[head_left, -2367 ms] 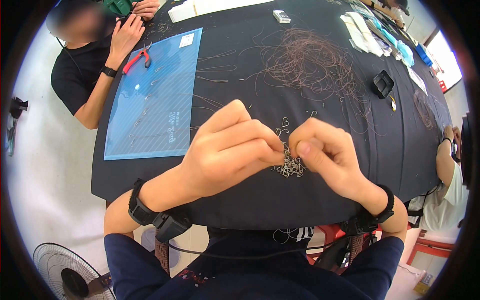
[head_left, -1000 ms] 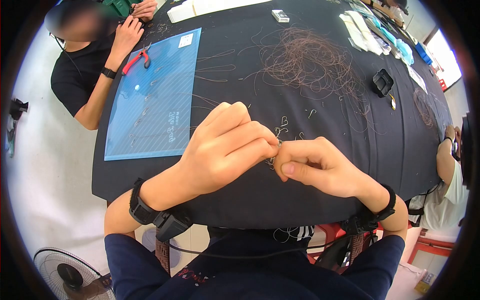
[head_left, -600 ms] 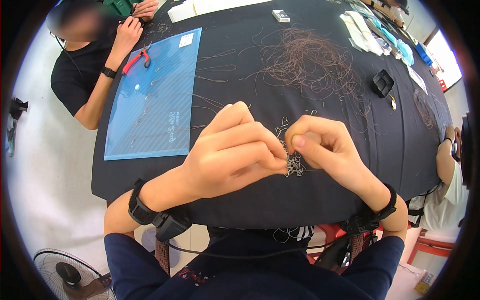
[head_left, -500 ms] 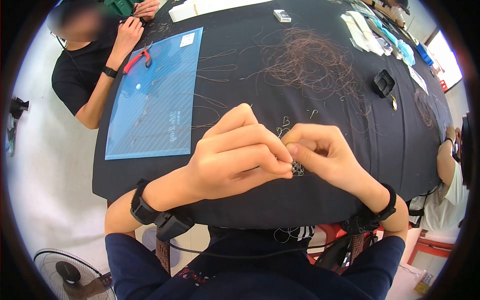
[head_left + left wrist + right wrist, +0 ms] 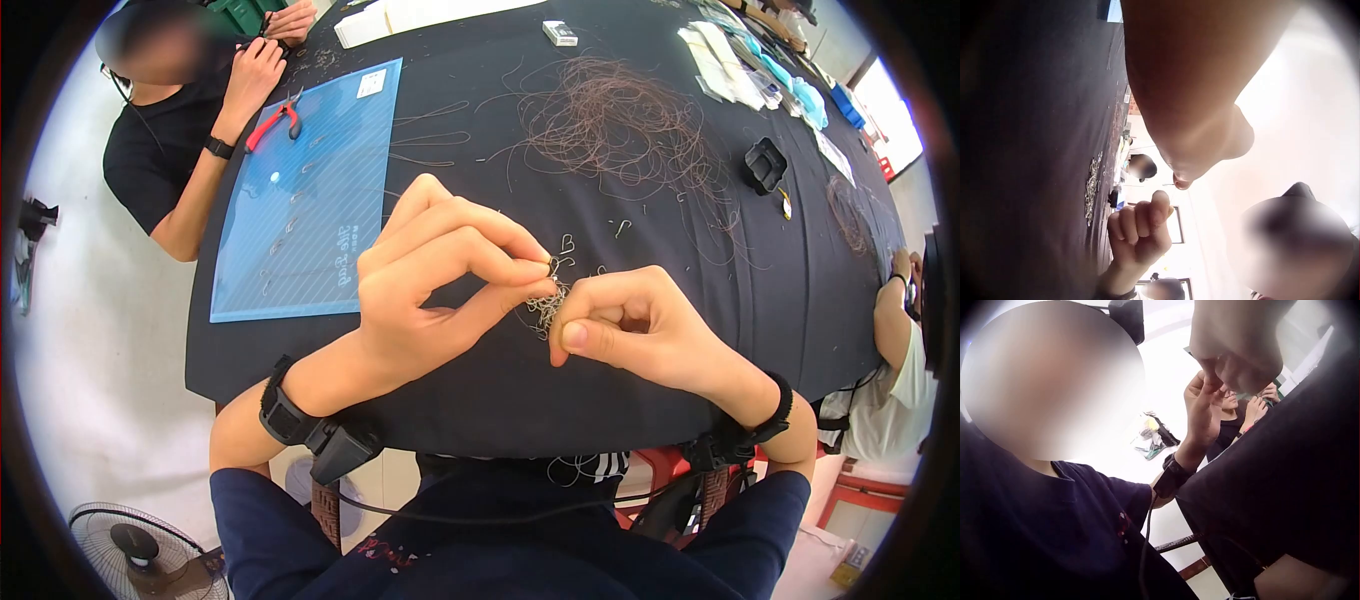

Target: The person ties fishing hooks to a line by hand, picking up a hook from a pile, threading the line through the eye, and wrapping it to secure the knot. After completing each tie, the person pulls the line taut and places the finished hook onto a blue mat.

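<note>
In the head view my left hand (image 5: pixel 430 275) pinches a small fish hook (image 5: pixel 553 268) between thumb and fingertips, above the dark table. My right hand (image 5: pixel 630 325) is just to its right, fingers curled and thumb pressed to the index finger on fishing line too thin to make out clearly. Behind and between the hands lies a pile of metal hooks (image 5: pixel 546 308), partly covered by the right fingers. The left wrist view shows that pile (image 5: pixel 1092 190) on the cloth below both raised hands. In the right wrist view the left fingertips meet the right hand (image 5: pixel 1241 350).
On the left lies a blue plastic folder (image 5: pixel 350 130) bearing hooks with looped lines and red-handled pliers (image 5: pixel 270 122). A tangle of brown line (image 5: pixel 620 125) spreads behind the hands. Farther right is a black tray (image 5: pixel 766 165). Another person (image 5: pixel 150 160) sits at the left.
The hands come together and apart repeatedly. Since half a second ago, the left hand has shifted left and away from me, its fingers more spread; the right has dropped slightly toward me.
</note>
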